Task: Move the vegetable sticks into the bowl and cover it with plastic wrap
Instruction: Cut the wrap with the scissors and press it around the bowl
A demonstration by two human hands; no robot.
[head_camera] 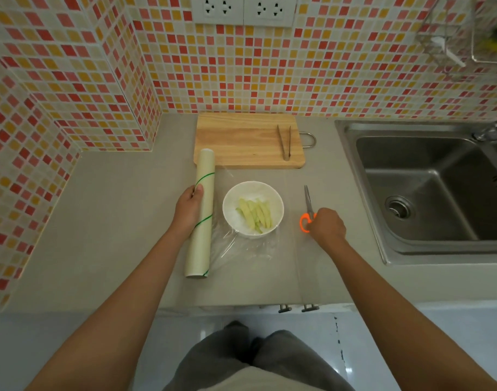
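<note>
Left hand (188, 210) is wrapped around the roll (201, 213), pinning it beside the bowl (253, 208) so the film stays stretched over the sticks (255, 214) inside. Right hand (326, 225) grips the scissors (308, 210), probably to cut the sheet.

Single head view, looking steeply down, near the counter (106, 221)

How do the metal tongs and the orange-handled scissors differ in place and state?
The slim metal tongs lie untouched on the wooden cutting board; the orange-handled scissors lie on the grey counter, with the right hand on their handles. The tongs are all metal; the scissors have orange handles. Both point away from the person.
</note>
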